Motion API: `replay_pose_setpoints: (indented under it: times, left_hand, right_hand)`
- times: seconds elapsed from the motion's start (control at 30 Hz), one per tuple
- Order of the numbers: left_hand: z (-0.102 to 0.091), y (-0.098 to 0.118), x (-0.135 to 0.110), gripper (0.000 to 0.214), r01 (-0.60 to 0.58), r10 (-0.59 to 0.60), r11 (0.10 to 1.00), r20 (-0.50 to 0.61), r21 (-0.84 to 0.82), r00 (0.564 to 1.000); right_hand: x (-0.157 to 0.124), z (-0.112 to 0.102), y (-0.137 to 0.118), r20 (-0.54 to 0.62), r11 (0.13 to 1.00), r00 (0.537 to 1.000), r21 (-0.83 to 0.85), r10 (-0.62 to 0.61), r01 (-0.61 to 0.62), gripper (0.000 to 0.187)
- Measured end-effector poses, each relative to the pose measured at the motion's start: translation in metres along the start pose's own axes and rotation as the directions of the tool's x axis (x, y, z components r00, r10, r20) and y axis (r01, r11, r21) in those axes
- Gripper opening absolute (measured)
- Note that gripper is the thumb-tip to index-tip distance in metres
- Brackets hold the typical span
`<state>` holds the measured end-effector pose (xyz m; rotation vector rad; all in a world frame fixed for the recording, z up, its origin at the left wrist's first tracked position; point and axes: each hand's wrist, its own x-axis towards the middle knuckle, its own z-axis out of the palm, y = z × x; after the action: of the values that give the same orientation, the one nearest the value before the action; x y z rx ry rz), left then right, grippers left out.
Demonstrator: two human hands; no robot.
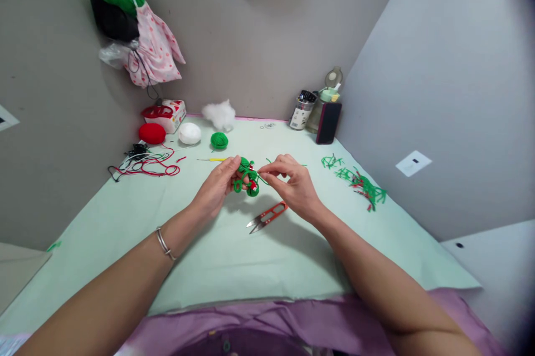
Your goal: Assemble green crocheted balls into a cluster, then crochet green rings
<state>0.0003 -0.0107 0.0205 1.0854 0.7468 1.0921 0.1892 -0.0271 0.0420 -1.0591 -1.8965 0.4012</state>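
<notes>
My left hand (221,180) is closed around a small crocheted piece (244,164) of green yarn with red and white parts, held above the table. Green loops or curls hang from its lower side. My right hand (290,178) pinches what looks like a thin, pale needle (254,170) against the piece's right edge; its details are too small to make out. A strand of green yarn (263,179) trails just below those fingertips. Beneath my hands lie orange-handled thread snips (270,215), blades pointing left. Behind my left hand is a yellow crochet hook (215,159), partly hidden.
On the pale table cover (209,272) are red yarn (152,133), white yarn (189,133), a green ball (219,140), stuffing (220,115) and tangled strands (146,166). Yarn scraps (363,186) lie right. A phone (328,123) and pen holder (301,112) stand behind.
</notes>
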Motion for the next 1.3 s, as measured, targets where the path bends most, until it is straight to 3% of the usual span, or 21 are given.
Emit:
replay_pose_setpoints:
  times: [0.57,0.9,1.1,1.3]
  left_hand:
    - [0.0020,0.0015,-0.0002,0.035,0.003,-0.004,0.999,-0.022,-0.052,1.000]
    - [0.0049,0.0001,-0.0018,0.033,0.021,-0.018,0.996,0.031,-0.083,0.999]
    - [0.0047,0.0018,-0.0022,0.030,0.030,-0.021,0.992,0.074,-0.120,0.997]
    - [-0.0013,0.0062,-0.0003,0.029,0.062,-0.034,0.987,0.189,-0.146,0.981]
  right_hand:
    - [-0.0005,-0.0018,-0.0012,0.063,0.998,0.997,-0.050,-0.033,0.037,0.012]
    - [-0.0020,0.0023,-0.0015,0.048,0.998,0.998,-0.031,-0.044,0.045,0.012]
    - [-0.0008,0.0048,0.0001,0.052,0.986,0.994,0.135,0.093,-0.099,0.010]
    - [0.0043,-0.0001,0.0068,0.119,0.879,0.958,0.382,0.259,-0.285,0.013]
